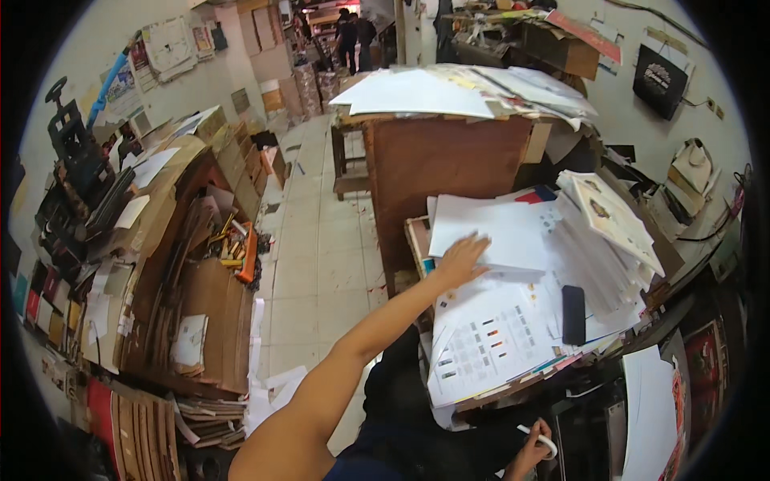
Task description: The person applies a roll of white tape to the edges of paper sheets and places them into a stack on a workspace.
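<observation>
My left hand [461, 260] lies with its fingers stretched out on a stack of white sheets [513, 232] on the paper-covered table. Low in the view, beside the table's near edge, my right hand [529, 455] is closed around a thin white curved thing [549, 446]. It looks like part of a ring, but the fingers hide some of it. Printed sheets [489, 341] with small coloured figures lie nearest me. A black phone [573, 315] rests on the papers to the right, next to a tall, leaning pile of paper [597, 248].
Beyond the papers stands a brown wooden cabinet [449, 176] topped with large white sheets [417, 92]. At left, a wooden shelf unit [212, 321] holds boards and an orange tool tray [250, 252]. A tiled floor [313, 272] runs between. Two people [353, 40] stand far back.
</observation>
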The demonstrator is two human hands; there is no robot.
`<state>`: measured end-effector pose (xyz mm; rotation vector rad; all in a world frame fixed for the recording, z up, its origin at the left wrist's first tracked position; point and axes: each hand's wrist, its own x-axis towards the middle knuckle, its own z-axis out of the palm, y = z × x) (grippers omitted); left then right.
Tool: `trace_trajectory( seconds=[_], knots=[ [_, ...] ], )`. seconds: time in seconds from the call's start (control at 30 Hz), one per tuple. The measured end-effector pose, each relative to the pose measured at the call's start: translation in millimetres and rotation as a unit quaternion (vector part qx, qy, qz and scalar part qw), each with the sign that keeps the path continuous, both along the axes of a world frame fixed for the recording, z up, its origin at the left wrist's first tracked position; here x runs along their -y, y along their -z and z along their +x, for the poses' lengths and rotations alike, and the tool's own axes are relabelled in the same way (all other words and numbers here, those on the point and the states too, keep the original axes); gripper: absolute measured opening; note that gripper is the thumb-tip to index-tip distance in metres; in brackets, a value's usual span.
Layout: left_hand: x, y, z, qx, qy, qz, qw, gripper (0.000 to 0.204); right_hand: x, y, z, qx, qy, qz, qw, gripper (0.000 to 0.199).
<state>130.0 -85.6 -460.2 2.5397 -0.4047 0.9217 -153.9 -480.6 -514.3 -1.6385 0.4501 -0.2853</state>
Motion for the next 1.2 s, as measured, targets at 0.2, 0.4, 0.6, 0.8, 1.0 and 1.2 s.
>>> trace_trajectory(
  seconds=[0.2, 0.4, 0.6, 0.8, 1.0, 1.2],
  knots=[
    [-50, -4, 31, -0.284, -0.025, 0.049, 0.957, 0.049, -17, -29, 30, 0.065, -0.056, -0.057, 0.995, 0.025],
    [-35, -29, -13, -0.124, 0.035, 0.037, 0.991, 0.032, -38, -36, 28, 0.048, -0.059, 0.010, 0.997, 0.023],
    [20, 9, -86, -0.079, 0.060, 0.070, 0.993, 0.039, -47, -45, 26, 0.041, -0.055, 0.004, 0.998, 0.025],
    [55, 33, -122, -0.150, 0.064, 0.098, 0.982, 0.050, -61, -66, 48, 0.101, -0.118, 0.004, 0.988, 0.035],
    [63, 33, -153, -0.213, 0.121, 0.042, 0.969, 0.055, -115, -67, 99, 0.157, -0.209, -0.078, 0.962, 0.043],
    [48, 32, -206, -0.142, 0.004, -0.147, 0.979, 0.069, -165, -51, 119, 0.148, -0.261, -0.097, 0.949, 0.048]
  ],
)
